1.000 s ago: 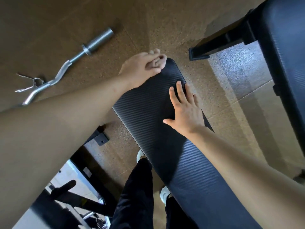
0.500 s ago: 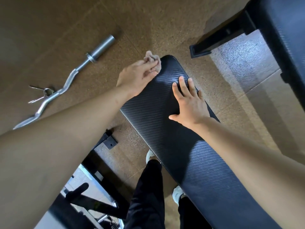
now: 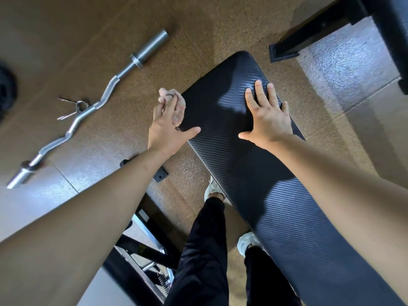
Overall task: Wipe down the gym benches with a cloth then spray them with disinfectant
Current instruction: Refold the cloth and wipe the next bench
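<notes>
- Cloth (image 3: pixel 175 107), bunched, sits against the left edge of the black bench pad (image 3: pixel 220 151), near its far end.
- Your left hand (image 3: pixel 167 131) grips it between the fingers, thumb spread toward the pad.
- Your right hand (image 3: pixel 267 115) lies flat on the pad, fingers straight.
- Curl bar (image 3: pixel 103 98) lies on the floor (image 3: pixel 198 29) to the left.
</notes>
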The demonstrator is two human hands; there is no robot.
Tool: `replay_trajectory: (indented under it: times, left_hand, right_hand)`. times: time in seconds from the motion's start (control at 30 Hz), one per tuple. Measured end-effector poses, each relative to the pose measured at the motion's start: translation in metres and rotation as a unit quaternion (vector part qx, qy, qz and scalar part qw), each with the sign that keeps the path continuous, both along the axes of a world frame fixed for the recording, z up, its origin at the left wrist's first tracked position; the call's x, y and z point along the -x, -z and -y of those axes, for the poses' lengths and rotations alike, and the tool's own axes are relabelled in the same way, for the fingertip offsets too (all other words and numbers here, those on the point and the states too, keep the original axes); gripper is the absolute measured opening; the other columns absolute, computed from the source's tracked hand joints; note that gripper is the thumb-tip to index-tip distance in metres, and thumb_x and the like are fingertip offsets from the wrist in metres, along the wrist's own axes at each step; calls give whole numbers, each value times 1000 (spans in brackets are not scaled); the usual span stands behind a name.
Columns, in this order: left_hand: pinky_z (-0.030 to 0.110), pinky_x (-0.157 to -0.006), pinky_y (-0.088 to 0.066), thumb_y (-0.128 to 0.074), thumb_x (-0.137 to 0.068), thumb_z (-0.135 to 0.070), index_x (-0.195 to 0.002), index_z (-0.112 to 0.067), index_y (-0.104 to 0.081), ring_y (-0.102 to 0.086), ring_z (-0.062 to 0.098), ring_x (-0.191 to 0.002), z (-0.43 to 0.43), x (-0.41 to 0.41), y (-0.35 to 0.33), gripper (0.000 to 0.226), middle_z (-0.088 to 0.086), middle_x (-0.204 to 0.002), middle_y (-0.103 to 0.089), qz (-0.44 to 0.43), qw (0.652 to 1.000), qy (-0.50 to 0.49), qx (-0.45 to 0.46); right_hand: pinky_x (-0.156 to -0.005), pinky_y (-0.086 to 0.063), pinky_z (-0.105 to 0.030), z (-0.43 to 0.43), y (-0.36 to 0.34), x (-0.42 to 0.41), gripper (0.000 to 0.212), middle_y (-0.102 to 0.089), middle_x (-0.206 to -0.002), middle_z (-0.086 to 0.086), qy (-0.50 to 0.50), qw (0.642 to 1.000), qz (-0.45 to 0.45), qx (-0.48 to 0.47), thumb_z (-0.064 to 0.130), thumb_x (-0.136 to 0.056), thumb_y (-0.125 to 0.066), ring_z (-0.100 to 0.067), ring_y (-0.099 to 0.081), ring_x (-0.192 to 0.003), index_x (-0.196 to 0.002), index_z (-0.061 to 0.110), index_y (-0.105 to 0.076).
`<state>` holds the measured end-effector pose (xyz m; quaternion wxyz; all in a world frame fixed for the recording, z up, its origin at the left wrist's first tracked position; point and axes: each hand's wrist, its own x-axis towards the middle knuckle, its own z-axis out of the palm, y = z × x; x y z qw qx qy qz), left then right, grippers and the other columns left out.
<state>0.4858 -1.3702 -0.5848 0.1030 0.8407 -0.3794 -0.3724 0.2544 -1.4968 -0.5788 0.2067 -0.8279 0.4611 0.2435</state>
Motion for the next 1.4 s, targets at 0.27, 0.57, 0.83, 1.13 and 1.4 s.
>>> replay_trajectory:
  times: [0.27, 0.57, 0.83, 1.13, 1.4]
  left_hand:
    - [28, -110, -39, -94, -67, -46, -165, -35, -11, -34, 20, -147, -38, 54, -9, 129, 10, -168, -8, -55, 994, -87, -27]
    - [3, -91, -25, -94, -71, -37, -166, -32, -4, -24, -4, -119, -72, 125, -21, 131, 7, -172, -1, -122, 984, -120, -56]
    - [20, -107, -31, -93, -67, -50, -165, -37, -6, -28, 12, -149, -111, 171, -12, 131, 4, -170, -8, -107, 988, -95, -57]
    - [58, -95, -56, -90, -49, -76, -148, -13, -30, -56, 51, -115, -164, 231, 8, 132, 31, -132, -48, -104, 989, -84, -70]
    - [53, -95, -59, -92, -36, -78, -136, -12, -44, -61, 39, -119, -200, 285, 14, 128, 30, -140, -46, -104, 985, -89, -104]
  right_hand:
    - [-121, -16, -64, 0, 3, 8, 118, 13, -170, 1, 6, 1000, 17, 1, 57, -78, -78, -28, 12, -157, -162, 25, -2]
    - [-109, -38, -55, -92, -17, 66, 83, -37, -160, -12, 90, 982, 141, 85, 41, -81, -79, -39, -39, -141, -151, 16, -42]
    - [-113, -28, -70, -223, -18, 199, 105, -8, -169, -9, 153, 988, -2, -20, 59, -76, -78, -48, -9, -152, -159, 30, -21]
    - [-116, -22, -71, -233, 1, 229, 110, 1, -171, -8, 68, 997, 17, -10, 66, -78, -72, -49, 0, -153, -162, 31, -9]
    - [-116, -37, -49, -227, -8, 289, 70, -34, -163, -5, 123, 976, 178, -35, 33, -88, -76, -30, -28, -149, -150, 19, -47]
